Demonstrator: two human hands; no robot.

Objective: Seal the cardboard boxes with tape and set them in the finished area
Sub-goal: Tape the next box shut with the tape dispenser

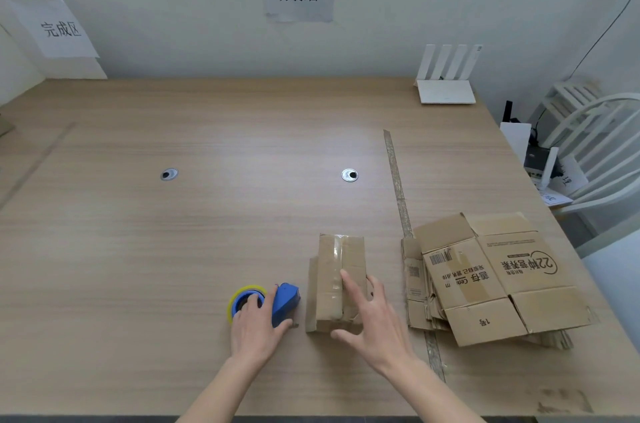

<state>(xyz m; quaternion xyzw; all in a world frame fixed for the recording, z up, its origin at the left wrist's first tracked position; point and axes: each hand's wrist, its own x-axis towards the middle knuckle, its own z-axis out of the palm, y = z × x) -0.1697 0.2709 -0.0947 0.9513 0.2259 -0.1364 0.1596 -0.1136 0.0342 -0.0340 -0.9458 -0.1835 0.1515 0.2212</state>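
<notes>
Table (207, 232): pale wood-grain, matt. Box (341, 280): brown cardboard, glossy clear tape along top seam. Flattened boxes (491, 280): matt printed cardboard, creased. Tape dispenser (285, 301): blue plastic, smooth. Grommets (349, 175): shiny metal.

Flattened cartons (491, 284) block right side.

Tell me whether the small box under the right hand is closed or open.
Closed. The small box has its top flaps folded flat, with clear tape running along the seam; the right hand rests on it.
</notes>
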